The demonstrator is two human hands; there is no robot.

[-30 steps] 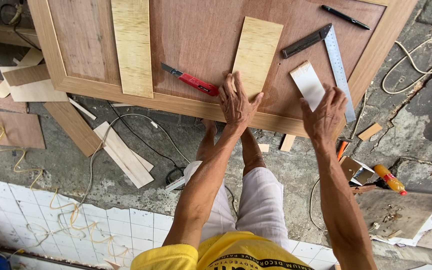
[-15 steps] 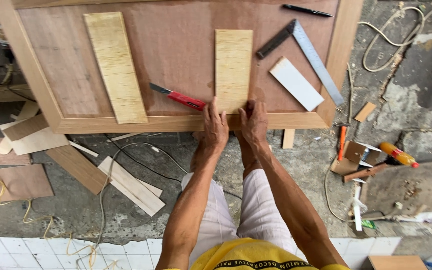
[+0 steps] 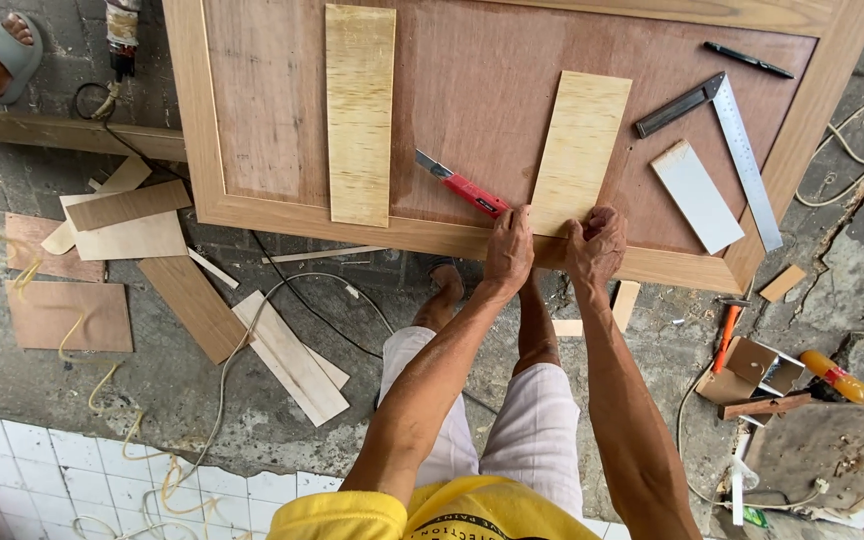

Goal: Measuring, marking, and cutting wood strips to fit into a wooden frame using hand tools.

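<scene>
Both hands — left hand (image 3: 509,250), right hand (image 3: 595,245) — pinch the near end of a pale wood strip (image 3: 580,152) at frame centre, grip narrow, fingertips hidden under knuckles. The strip lies tilted on a framed brown panel (image 3: 472,90). Just left — a red utility knife (image 3: 464,186); right, a steel square (image 3: 727,130).

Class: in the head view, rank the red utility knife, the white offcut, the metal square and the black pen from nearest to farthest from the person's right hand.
From the right hand:
1. White offcut, just to its right.
2. Red utility knife, to its left, past the left hand.
3. Metal square, upper right.
4. Black pen, top right.
</scene>
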